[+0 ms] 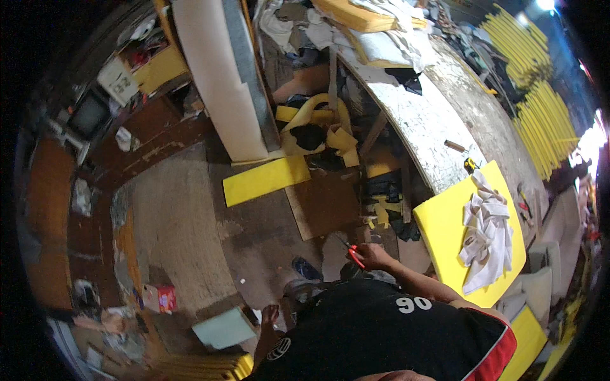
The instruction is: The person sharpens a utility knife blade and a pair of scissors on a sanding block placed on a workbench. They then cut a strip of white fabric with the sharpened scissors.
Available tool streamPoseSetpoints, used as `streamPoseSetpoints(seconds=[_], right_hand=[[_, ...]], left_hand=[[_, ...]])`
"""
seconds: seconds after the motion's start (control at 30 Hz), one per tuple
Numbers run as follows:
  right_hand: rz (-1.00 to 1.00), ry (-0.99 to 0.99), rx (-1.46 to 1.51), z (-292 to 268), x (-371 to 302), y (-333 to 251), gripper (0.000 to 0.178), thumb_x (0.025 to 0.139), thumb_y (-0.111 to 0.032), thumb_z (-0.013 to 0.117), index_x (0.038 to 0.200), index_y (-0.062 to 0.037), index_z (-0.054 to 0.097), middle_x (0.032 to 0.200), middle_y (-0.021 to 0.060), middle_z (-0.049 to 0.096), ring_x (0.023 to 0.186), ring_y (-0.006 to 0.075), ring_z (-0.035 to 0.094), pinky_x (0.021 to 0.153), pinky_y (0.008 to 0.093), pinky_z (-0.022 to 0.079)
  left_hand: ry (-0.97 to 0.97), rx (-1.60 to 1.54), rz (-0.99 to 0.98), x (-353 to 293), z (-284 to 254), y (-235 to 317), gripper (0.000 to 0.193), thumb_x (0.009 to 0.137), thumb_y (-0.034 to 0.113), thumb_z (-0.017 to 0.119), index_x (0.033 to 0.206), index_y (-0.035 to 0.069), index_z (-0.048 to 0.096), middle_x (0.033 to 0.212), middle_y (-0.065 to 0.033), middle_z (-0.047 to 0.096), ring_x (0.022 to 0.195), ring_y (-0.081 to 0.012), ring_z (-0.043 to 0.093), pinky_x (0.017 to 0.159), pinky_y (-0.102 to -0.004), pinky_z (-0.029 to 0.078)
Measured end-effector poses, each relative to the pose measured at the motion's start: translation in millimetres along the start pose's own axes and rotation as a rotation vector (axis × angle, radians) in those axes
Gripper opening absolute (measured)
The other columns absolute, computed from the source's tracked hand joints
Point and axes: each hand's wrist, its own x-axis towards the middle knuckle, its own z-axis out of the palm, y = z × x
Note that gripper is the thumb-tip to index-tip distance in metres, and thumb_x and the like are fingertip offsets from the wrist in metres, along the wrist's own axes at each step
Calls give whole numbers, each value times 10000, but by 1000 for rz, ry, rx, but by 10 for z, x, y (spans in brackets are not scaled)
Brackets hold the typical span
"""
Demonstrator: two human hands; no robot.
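My right hand (375, 256) is closed around the red handles of a pair of scissors (355, 255), whose dark tips point away and to the left over the floor. Low at my left side is my left hand (270, 314), small and dark in the picture, its fingers curled in with nothing visible in them. A pale blue-green flat piece (223, 329) lies beside that hand. To the right of my right arm, a yellow foam sheet (433, 227) rests at the table's near end, with a crumpled whitish cloth (486, 238) on top.
A long worktable (422, 130) runs away on the right, bearing a tape measure (470, 165). A yellow foam strip (264, 181) lies on the floor by a tall pale panel (219, 82). Foam scraps (343, 143) crowd the table's underside. Yellow foam stacks (543, 127) stand far right.
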Motion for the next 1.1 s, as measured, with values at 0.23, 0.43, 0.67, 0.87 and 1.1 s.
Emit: streamPoseSetpoints(seconds=[0.23, 0.43, 0.67, 0.87, 1.1], right_hand=[[230, 296, 104, -351, 551, 70, 495, 967, -453, 633, 988, 39, 681, 842, 232, 694, 769, 240, 678, 720, 410, 512], [371, 207, 60, -694, 1366, 139, 552, 962, -496, 622, 975, 53, 679, 793, 200, 681, 771, 241, 645, 711, 408, 502], [36, 214, 194, -1028, 3211, 442, 453, 978, -410, 621, 1015, 33, 707, 781, 241, 690, 719, 339, 711, 671, 439, 515], [-1, 351, 49, -2418, 4226, 506, 420, 982, -381, 636, 999, 35, 685, 739, 192, 673, 728, 206, 687, 686, 402, 526], [168, 576, 230, -3161, 4766, 1007, 462, 985, -408, 606, 861, 36, 645, 668, 243, 605, 635, 356, 678, 595, 443, 494]], left_hand=[[205, 313, 115, 1614, -2341, 2220, 410, 1014, 365, 551, 1260, 55, 658, 1298, -204, 645, 1216, -375, 605, 1035, -461, 470], [371, -35, 230, 2296, -2687, 3601, 345, 1014, 358, 562, 1177, 77, 679, 1155, -167, 706, 1090, -342, 669, 919, -441, 517], [-39, 106, 287, 2675, -2029, 3053, 291, 1020, 248, 507, 1113, 57, 707, 978, -119, 720, 881, -290, 692, 797, -398, 549], [-50, 101, 30, 2606, -2256, 3427, 304, 1022, 271, 518, 1135, 60, 707, 1012, -127, 723, 958, -289, 686, 860, -395, 529], [71, -15, 86, 3348, -3197, 4731, 323, 1025, 297, 531, 1160, 64, 707, 1051, -137, 728, 1049, -289, 679, 934, -391, 507]])
